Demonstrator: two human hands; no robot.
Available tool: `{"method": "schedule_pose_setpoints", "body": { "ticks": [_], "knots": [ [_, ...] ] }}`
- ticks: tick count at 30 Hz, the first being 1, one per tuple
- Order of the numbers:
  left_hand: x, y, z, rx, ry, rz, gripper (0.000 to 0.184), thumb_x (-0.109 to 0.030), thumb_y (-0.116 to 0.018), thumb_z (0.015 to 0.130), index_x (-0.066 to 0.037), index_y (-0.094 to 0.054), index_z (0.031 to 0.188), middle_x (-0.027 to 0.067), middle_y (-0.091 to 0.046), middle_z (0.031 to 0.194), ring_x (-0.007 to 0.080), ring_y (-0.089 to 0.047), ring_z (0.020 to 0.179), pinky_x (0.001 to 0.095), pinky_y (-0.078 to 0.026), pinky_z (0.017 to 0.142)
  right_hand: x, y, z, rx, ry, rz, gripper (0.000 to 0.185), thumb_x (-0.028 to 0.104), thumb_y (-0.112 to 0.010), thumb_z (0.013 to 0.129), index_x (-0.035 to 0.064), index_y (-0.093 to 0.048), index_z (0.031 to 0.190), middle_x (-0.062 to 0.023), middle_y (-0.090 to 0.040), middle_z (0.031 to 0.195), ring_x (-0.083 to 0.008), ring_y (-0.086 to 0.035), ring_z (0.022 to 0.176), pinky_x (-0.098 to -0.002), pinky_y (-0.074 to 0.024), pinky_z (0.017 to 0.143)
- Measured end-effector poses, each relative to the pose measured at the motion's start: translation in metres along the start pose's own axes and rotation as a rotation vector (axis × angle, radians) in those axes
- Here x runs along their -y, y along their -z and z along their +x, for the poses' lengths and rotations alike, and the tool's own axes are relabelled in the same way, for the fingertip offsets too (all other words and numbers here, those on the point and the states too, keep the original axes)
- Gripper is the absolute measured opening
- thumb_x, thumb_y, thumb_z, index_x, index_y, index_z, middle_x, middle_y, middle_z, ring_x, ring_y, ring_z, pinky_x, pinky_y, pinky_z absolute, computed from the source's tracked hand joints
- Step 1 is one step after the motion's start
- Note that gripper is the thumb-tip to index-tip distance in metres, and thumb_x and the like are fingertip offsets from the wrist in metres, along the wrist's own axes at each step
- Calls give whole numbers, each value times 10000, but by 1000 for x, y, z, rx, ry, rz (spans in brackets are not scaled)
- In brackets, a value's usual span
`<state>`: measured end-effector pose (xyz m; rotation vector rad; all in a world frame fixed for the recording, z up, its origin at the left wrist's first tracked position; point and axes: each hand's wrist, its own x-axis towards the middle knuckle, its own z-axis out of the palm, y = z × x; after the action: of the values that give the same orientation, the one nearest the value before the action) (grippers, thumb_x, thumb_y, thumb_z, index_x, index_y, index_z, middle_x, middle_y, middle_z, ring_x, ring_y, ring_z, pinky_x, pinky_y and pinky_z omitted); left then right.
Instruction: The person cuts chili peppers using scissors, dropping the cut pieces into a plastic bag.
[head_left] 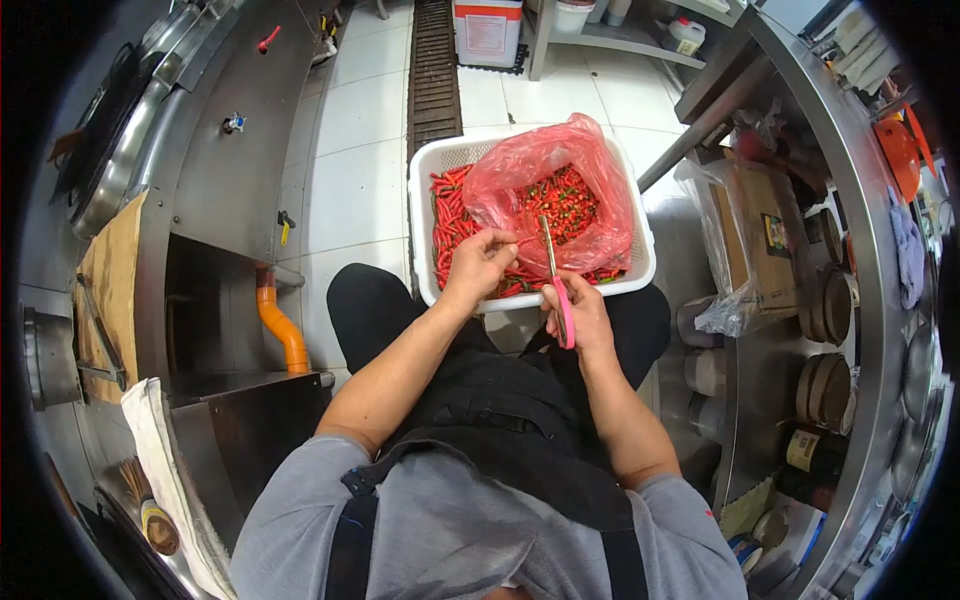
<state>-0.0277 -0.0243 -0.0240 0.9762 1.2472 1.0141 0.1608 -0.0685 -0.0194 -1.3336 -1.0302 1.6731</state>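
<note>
My left hand (482,265) pinches a thin red chili pepper (527,239) over the near side of a white plastic basket (420,165). My right hand (583,318) grips scissors with pink handles (565,318). Their metal blades point away from me and reach over the bag, close to the chili. Whole red chilies (452,222) fill the basket's left side and near edge. On top of them lies an open, translucent red plastic bag (500,175), holding many small cut chili pieces (562,200) in red and green.
Steel cabinets with an orange pipe (283,325) stand to my left. On my right a steel shelf frame (820,100) holds a plastic-wrapped cardboard box (755,235), pots and bottles. A floor drain grate (433,75) runs beyond the basket across white tiles (350,150).
</note>
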Motion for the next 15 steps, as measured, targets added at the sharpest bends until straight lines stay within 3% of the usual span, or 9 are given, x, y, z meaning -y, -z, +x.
{"method": "schedule_pose_setpoints", "body": {
  "ticks": [6,10,12,15],
  "knots": [
    [-7,-7,-2,12,-41,-74,168,-67,-641,896,17,-602,1037,45,-649,869,98,-634,740,227,-474,587,-6,-4,-4,-5,66,-3,526,224,-723,851,-45,-499,1245,-73,-622,790,-116,-570,505,-243,-432,433],
    [-4,-10,-3,114,-20,-93,163,-56,-643,894,31,-596,1024,53,-652,886,117,-642,749,245,-518,677,0,-2,0,6,54,15,506,218,-724,849,-40,-515,1232,-66,-619,778,-113,-555,498,-246,-430,438],
    [-3,-8,0,73,-36,-85,145,-74,-641,901,-20,-592,1026,19,-646,859,78,-620,729,209,-432,553,5,0,0,41,30,3,497,216,-724,849,-36,-521,1227,-62,-619,772,-111,-551,493,-243,-428,435],
    [-1,-3,6,41,-20,-77,142,-72,-637,902,-20,-590,1026,23,-650,865,80,-627,736,209,-432,552,10,0,-7,5,-25,-42,487,217,-723,850,-35,-529,1219,-54,-614,760,-108,-545,487,-240,-427,435]
  ]
}}
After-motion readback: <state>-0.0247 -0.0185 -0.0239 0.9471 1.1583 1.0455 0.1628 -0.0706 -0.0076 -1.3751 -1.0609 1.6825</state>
